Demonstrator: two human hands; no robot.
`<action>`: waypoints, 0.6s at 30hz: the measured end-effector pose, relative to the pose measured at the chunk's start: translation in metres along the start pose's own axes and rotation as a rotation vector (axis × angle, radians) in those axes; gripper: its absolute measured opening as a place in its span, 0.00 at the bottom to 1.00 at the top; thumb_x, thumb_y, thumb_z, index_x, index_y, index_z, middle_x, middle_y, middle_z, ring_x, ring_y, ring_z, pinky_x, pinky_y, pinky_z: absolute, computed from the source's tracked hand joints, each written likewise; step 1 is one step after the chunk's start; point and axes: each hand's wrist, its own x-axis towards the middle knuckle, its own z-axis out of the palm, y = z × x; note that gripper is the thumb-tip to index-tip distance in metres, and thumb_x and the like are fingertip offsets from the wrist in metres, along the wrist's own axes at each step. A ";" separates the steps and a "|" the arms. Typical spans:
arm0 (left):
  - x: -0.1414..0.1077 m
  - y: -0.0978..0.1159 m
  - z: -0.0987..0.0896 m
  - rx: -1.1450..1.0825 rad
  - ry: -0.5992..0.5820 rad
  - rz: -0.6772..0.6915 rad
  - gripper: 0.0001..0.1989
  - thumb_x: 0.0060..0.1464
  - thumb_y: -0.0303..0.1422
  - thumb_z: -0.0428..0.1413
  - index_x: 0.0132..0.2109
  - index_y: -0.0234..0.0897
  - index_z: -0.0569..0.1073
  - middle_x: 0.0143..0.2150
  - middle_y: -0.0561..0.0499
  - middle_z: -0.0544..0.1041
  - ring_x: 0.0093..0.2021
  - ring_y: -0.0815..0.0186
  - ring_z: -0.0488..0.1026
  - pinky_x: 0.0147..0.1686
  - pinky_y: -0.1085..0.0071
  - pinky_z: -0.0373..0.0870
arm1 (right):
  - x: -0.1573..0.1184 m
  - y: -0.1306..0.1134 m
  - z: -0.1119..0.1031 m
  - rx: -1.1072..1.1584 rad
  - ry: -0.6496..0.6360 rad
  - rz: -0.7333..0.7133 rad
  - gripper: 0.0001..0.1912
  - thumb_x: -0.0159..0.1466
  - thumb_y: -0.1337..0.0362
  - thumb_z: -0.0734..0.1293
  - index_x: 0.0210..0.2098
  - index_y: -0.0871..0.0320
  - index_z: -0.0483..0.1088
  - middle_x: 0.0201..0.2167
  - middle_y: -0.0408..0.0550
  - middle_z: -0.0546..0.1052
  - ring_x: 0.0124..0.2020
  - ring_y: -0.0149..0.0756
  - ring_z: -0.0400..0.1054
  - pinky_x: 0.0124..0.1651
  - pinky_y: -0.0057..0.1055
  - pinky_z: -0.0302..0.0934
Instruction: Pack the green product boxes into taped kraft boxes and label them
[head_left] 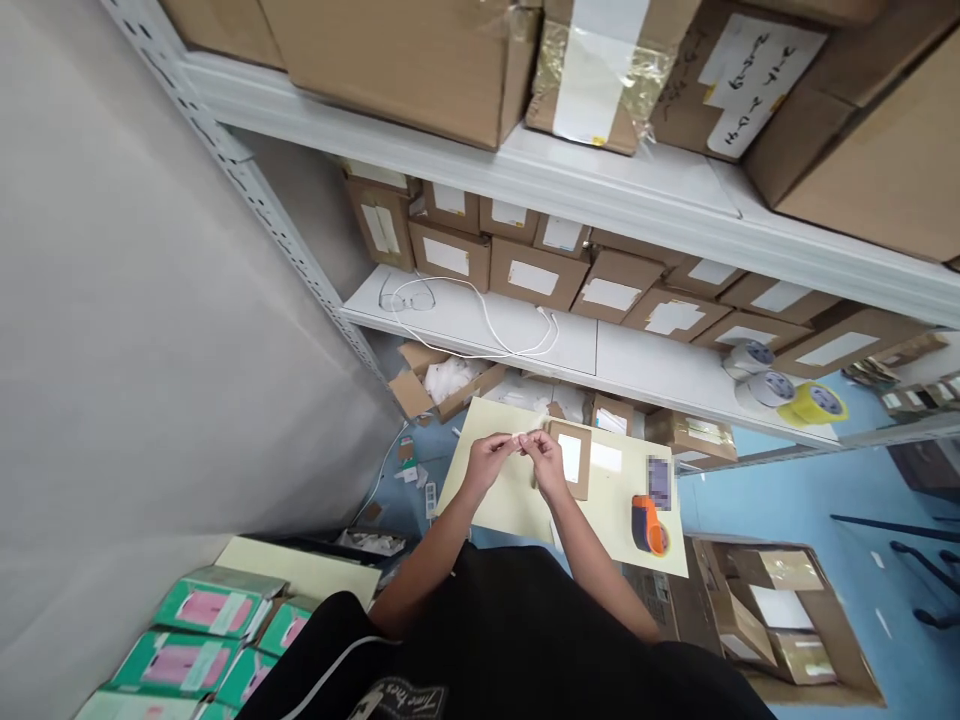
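Note:
Over the cream table (495, 503), my left hand (491, 458) and my right hand (545, 458) meet at the fingertips. Both are closed in a pinch on something small and pale, too small to make out. Just right of my right hand lies a flat cardboard box (582, 484) with a white label (569, 458) on it. A white paper slip (606, 457) lies beside the box. Farther right on the table are an orange and dark blue tape dispenser (643, 524) and a blurred purple rectangular item (659, 483).
Beyond the table a white shelf (585, 350) holds labelled boxes, glasses (409, 300), a white cable (487, 315) and tape rolls (814, 403). An open carton (450, 385) sits under it. Green boxes (180, 660) stand lower left; a large carton (862, 660) stands lower right.

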 end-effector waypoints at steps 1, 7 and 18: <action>0.005 -0.001 -0.015 -0.003 0.057 -0.010 0.20 0.50 0.51 0.67 0.34 0.38 0.85 0.33 0.48 0.83 0.37 0.59 0.78 0.40 0.65 0.74 | 0.005 0.004 0.004 0.020 0.006 0.008 0.20 0.60 0.47 0.74 0.27 0.52 0.66 0.27 0.42 0.73 0.32 0.37 0.67 0.40 0.33 0.64; 0.022 0.001 -0.120 -0.049 0.724 0.035 0.22 0.57 0.53 0.61 0.37 0.36 0.81 0.29 0.51 0.78 0.31 0.65 0.73 0.30 0.72 0.67 | 0.048 0.049 0.019 0.145 0.371 0.086 0.18 0.50 0.56 0.74 0.26 0.52 0.60 0.23 0.37 0.69 0.27 0.31 0.65 0.35 0.29 0.63; -0.014 0.008 -0.177 -0.035 0.782 0.121 0.23 0.58 0.53 0.61 0.42 0.35 0.81 0.34 0.49 0.80 0.32 0.65 0.74 0.33 0.71 0.69 | 0.190 0.077 0.162 -0.088 0.266 0.346 0.13 0.49 0.65 0.73 0.30 0.53 0.66 0.21 0.35 0.70 0.21 0.30 0.65 0.28 0.28 0.65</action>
